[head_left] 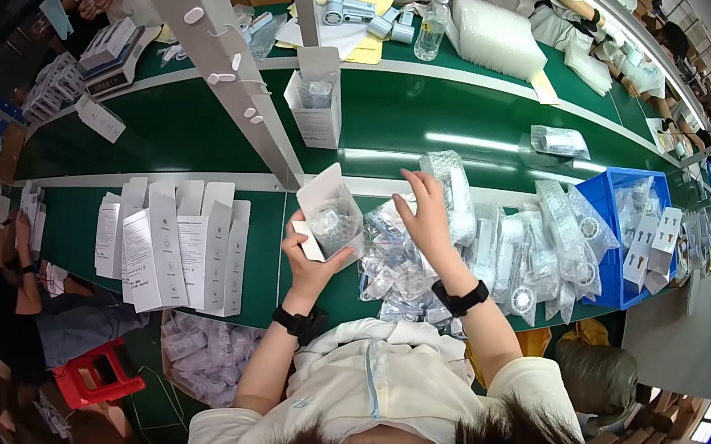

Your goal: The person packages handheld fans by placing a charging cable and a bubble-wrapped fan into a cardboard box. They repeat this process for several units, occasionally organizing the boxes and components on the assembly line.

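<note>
My left hand [314, 265] grips an open white carton [320, 192], its top flap standing up. Inside the carton sits a clear-wrapped item [333, 225]; its kind is hard to make out. My right hand [426, 213] is empty, fingers apart, just right of the carton. Below it spreads a pile of small plastic-bagged parts [392, 262]. Several bubble-wrapped items [547, 242] lie further right, some showing a round fan-like end. At the left stand several white cartons [155, 257] in a group.
Another open carton [320, 123] stands on the green surface beyond a grey post [227, 68]. A blue bin [598, 190] holds bags and cartons at the right. A bubble-wrapped pack [559, 142] lies behind it. A red stool [99, 372] is at the lower left; other people work nearby.
</note>
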The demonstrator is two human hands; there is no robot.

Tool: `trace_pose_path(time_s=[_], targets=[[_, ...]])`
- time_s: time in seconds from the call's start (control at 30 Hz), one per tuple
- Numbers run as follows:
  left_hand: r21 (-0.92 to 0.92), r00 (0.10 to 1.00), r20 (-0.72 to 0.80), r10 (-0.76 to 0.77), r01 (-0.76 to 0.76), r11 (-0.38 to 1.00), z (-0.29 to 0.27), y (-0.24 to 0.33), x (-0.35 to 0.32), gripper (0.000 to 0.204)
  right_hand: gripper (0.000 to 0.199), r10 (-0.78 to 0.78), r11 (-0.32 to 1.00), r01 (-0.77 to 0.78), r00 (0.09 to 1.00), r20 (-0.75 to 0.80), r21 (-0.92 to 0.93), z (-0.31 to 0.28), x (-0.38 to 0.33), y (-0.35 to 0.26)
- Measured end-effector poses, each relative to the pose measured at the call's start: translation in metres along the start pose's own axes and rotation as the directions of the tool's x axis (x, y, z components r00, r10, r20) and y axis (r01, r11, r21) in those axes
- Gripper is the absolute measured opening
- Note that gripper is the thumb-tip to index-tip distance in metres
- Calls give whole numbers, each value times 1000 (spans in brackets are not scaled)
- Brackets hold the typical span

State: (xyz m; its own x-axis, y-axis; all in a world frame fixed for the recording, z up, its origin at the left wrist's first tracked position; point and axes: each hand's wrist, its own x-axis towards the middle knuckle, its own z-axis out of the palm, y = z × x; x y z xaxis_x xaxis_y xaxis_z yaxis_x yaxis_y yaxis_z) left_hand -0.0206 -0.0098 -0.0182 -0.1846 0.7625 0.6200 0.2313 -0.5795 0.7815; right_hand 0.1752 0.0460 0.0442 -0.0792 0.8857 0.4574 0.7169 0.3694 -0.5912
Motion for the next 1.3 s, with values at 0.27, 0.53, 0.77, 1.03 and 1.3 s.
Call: trace_pose_path(time_s=[0.27, 0.53, 0.77, 1.03, 1.3], targets=[[255, 940, 201, -277, 223, 941, -31, 46, 18, 60, 28, 38, 993, 1, 945, 324, -118, 25, -31, 87], [318, 924, 90, -372, 327, 890, -34, 56, 34, 15, 14, 244, 753, -179, 970, -16, 634, -31, -9, -12], [187, 876, 69, -477, 458, 869, -33, 49, 45, 12, 29, -593, 756, 521, 802, 77, 396, -23, -1, -75], [46, 830, 75, -552, 550, 834, -33, 49, 46, 10, 29, -710, 586, 810, 510, 485, 5, -3, -2, -94], [76, 827, 42, -560, 556, 828, -32, 50, 37, 7, 30, -654, 710, 703, 647, 392, 24, 18, -26, -90]])
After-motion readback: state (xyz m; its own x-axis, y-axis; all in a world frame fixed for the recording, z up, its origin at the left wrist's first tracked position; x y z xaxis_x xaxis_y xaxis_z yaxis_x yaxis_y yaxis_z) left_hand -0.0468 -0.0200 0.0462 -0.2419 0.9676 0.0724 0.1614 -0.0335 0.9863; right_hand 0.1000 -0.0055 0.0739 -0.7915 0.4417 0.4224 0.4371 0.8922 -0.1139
